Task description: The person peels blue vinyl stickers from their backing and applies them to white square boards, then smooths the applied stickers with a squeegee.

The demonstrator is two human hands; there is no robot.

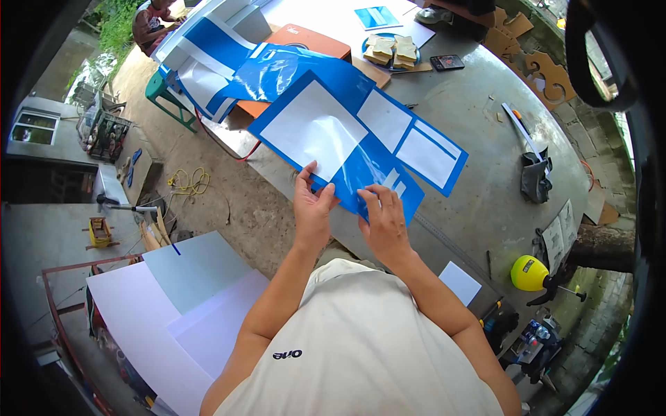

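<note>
A glossy blue sheet with a large white rectangle (305, 135) spans the table edge in front of me. My left hand (313, 211) grips its near edge at the left, thumb and fingers pinching it near the corner of the white area. Further right along that edge, the curled fingers of my right hand (385, 223) pinch the blue part beside some small white stripes. Under and beyond this sheet runs a longer blue sheet with white panels (430, 152), its far portion shiny and curved.
A plate of sandwiches (392, 52) and a phone (447, 62) lie on the grey table (479, 104). A yellow sprayer (529, 273) stands at right, near a white card (459, 283). Pale boards (187, 312) lean at lower left. A person (149, 28) sits at the far left.
</note>
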